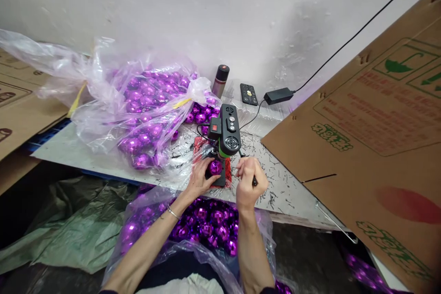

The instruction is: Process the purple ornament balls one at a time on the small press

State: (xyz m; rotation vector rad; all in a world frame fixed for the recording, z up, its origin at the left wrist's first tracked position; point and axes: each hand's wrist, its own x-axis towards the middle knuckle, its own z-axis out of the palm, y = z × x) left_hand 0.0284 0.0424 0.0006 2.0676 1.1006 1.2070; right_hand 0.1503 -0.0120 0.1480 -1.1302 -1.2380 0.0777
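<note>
My left hand (pixel 200 175) holds a shiny purple faceted ball (pixel 215 167) under the head of a small black benchtop machine (pixel 228 134) with a green band and a red switch. My right hand (pixel 251 183) is closed in a fist round a thin dark handle (pixel 254 181) at the machine's right side. The machine stands on a red pad on a white scratched board (pixel 282 183). Just below my forearms, a clear plastic bag (pixel 206 227) full of several purple balls sits in front of me.
A larger clear bag of purple balls (pixel 148 105) lies at the board's left. A flask (pixel 220 80), a black remote (pixel 248 94) and a power adapter (pixel 278 95) with a cable stand by the white wall. Big cardboard sheets (pixel 372 138) lean at right; green sacking (pixel 69 229) lies at lower left.
</note>
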